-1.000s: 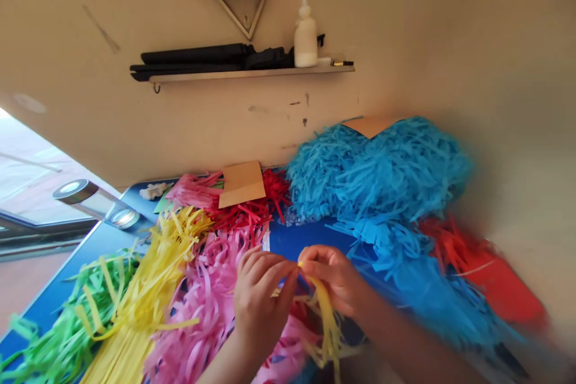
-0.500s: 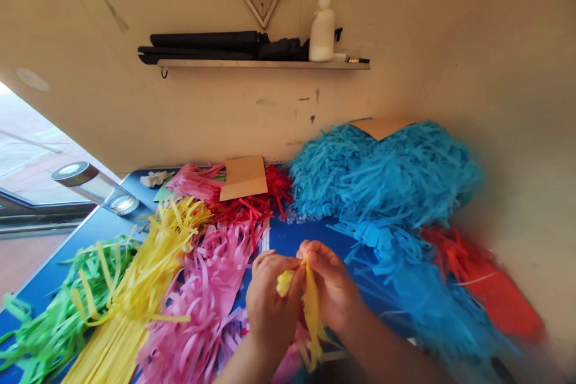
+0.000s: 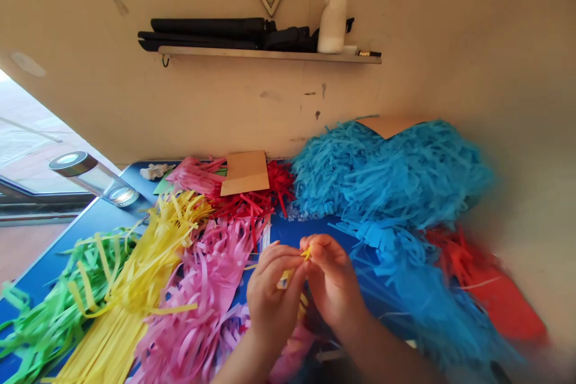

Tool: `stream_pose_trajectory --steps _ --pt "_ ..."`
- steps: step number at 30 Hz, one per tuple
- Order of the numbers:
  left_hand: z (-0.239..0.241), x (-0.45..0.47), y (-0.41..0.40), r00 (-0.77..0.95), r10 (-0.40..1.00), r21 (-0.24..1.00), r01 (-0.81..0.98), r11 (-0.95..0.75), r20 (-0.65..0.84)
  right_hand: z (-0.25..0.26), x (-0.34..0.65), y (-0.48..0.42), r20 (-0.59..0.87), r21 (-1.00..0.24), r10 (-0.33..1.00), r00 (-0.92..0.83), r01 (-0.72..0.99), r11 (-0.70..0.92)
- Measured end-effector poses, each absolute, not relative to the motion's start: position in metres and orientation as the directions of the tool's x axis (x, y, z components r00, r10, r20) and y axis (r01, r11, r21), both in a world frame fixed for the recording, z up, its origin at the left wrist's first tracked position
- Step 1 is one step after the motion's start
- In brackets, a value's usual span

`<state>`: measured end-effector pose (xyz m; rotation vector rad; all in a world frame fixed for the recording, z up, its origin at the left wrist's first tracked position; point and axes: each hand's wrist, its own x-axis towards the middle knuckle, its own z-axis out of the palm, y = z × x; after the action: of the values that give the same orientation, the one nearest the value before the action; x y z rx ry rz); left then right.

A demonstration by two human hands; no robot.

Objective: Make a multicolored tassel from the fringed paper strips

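Observation:
Low in the middle of the head view, my left hand point(image 3: 275, 288) and my right hand point(image 3: 332, 276) meet fingertip to fingertip. Both are closed in a pinch on a piece of yellow tissue paper point(image 3: 306, 253). Only a small twisted bit of it shows between the fingertips; more yellow shows under my left fingers, and the rest is hidden. Pink fringed tissue paper point(image 3: 193, 294) lies just left of my hands. Beyond it are yellow fringed tissue paper point(image 3: 148, 270) and green fringed tissue paper point(image 3: 67, 294).
Blue fringed tissue paper point(image 3: 387, 180) is heaped at the back right, with red paper point(image 3: 499, 297) beside it. A brown card point(image 3: 245, 173) rests on red strips. A clear bottle point(image 3: 96, 180) stands at the left edge. Above, a wall shelf point(image 3: 270, 55) bears a white squeeze bottle point(image 3: 333, 21).
The yellow paper's loose tail that hung between my hands no longer shows there; only a small tip sticks out at my fingertips. The view has shifted slightly.

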<state>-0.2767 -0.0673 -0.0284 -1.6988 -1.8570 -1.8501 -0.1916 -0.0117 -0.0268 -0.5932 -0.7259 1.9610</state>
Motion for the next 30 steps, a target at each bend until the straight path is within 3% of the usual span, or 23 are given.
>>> stream_pose_trajectory --steps 5,7,8,9,12,18,24,27,30 --pt "-0.023 -0.317 -0.071 -0.409 0.696 0.764 0.562 -0.318 0.590 -0.034 -0.195 0.029 0.190 -0.885 0.867 -0.461 -0.463 -0.052" --pt "-0.024 -0.337 -0.078 -0.433 0.711 0.776 0.578 -0.252 0.553 -0.051 -0.193 0.059 0.227 -0.973 0.869 -0.440 -0.129 0.189" --pt "-0.026 -0.346 -0.081 -0.453 0.718 0.785 0.584 -0.208 0.527 -0.063 -0.192 0.074 0.211 -0.946 0.866 -0.454 0.129 0.298" --pt "-0.029 -0.353 -0.085 -0.472 0.729 0.796 0.583 -0.165 0.497 -0.076 -0.191 0.087 0.167 -0.840 0.854 -0.493 0.382 0.385" --pt "-0.045 -0.361 -0.091 -0.512 0.765 0.835 0.547 -0.060 0.390 -0.114 -0.196 0.113 0.087 -0.660 0.825 -0.558 0.588 0.467" --pt "-0.072 -0.353 -0.089 -0.608 0.766 0.934 0.357 0.029 0.208 -0.141 -0.216 0.122 0.066 -0.529 0.786 -0.615 0.646 0.550" --pt "-0.076 -0.355 -0.085 -0.586 0.808 0.979 0.193 0.064 0.062 -0.115 -0.216 0.113 0.096 -0.542 0.756 -0.647 0.604 0.585" --pt "-0.072 -0.348 -0.083 -0.562 0.827 0.991 0.121 0.057 0.021 -0.096 -0.203 0.084 0.133 -0.720 0.693 -0.709 0.411 0.559" --pt "-0.065 -0.337 -0.079 -0.542 0.840 0.987 0.145 0.064 0.025 -0.083 -0.189 0.049 0.129 -0.977 0.674 -0.727 0.023 0.212"
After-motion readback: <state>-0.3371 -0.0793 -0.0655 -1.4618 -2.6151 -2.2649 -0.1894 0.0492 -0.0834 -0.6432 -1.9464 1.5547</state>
